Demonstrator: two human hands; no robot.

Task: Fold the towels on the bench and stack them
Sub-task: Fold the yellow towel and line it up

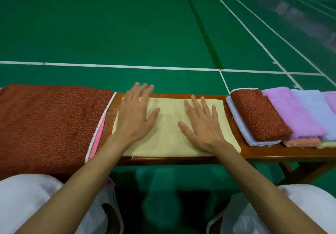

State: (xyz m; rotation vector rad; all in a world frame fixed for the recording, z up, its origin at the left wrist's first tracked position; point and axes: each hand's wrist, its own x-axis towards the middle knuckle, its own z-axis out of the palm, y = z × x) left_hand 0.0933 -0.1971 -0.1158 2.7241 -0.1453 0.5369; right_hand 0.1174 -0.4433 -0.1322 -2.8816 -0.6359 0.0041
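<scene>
A pale yellow towel (169, 133) lies flat in the middle of the wooden bench (272, 152). My left hand (136, 113) rests palm down on its left part, fingers straight and blurred. My right hand (201, 124) lies flat on its right part, fingers spread. At the left a large rust-red towel (49, 124) lies spread over the bench, with a pink towel (99, 135) under its right edge. At the right is a folded rust-red towel (258, 113) on a light blue one (241, 130).
Further right lie overlapping folded towels: a lilac one (291, 113), a pale blue one (316, 110) and peach and yellow edges beneath. Beyond the bench stretches a green court floor (127, 24) with white lines. My knees in white trousers are below the bench's front edge.
</scene>
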